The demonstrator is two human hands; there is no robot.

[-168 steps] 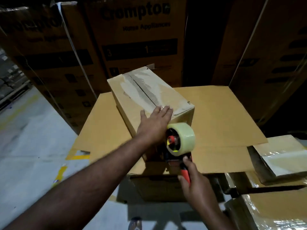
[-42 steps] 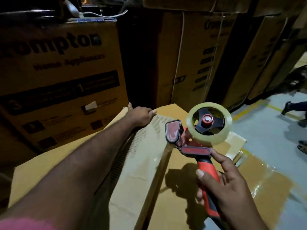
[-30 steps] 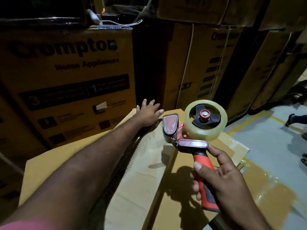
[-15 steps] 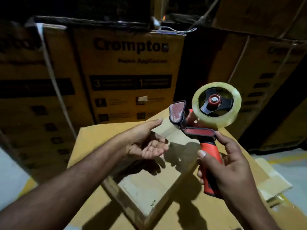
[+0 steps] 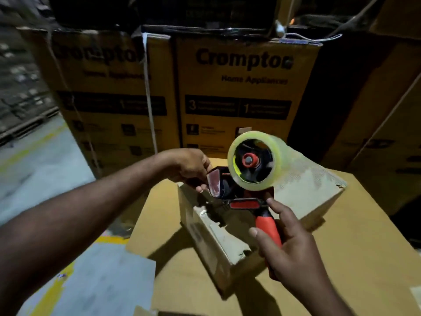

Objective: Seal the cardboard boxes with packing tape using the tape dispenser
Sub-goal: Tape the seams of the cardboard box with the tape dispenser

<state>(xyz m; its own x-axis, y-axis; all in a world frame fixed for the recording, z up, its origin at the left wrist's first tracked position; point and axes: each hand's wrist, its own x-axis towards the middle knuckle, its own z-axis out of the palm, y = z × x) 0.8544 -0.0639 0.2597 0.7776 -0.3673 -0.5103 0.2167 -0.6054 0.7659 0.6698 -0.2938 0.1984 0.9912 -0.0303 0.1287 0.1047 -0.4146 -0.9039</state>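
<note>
Cardboard box (image 5: 305, 188), small and scuffed, lies on a large flat carton (image 5: 355, 258), just under the tape dispenser (image 5: 248, 190). The right hand (image 5: 293, 249) has its fingers (image 5: 281, 213) curled round the red handle and holds the tool above the box. The left hand (image 5: 189, 166) pinches at the dispenser's front by the flap, probably to free the tape end, though I cannot tell whether it holds any tape. No fresh strip shows on the box, so sealing seems not yet begun. Tall printed cartons (image 5: 241, 87) stand behind, and a grey floor (image 5: 41, 169) with yellow lines lies to the left.
</note>
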